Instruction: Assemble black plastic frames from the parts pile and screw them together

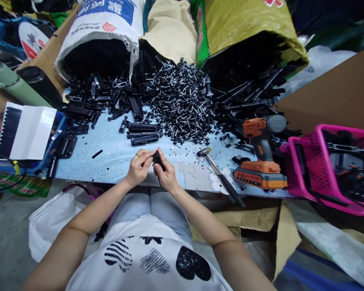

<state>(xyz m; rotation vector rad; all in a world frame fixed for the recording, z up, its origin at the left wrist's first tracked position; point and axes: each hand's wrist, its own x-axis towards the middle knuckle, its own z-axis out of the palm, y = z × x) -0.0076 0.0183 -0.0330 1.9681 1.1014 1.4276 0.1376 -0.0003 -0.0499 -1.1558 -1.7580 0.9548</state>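
Both hands meet over the front edge of the blue-topped table (115, 153). Wrapped round a small black plastic part (157, 157) are the fingers of my right hand (166, 173). My left hand (139, 165), with a ring on one finger, is closed in a pinch at the part's left side; whether it grips the part or something tiny at it, I cannot make out. Just beyond the hands lie several black folding plastic arms (144, 133). Behind them spreads a heap of black-headed screws (185, 101) with shiny shanks.
A hammer (220, 173) lies to the right, its handle past the table edge. Beside it are an orange cordless drill (261, 157) and a pink basket (318, 161) of black parts. White (109, 32) and yellow (242, 28) sacks spill parts at the back. A blue tray (59, 121) sits left.
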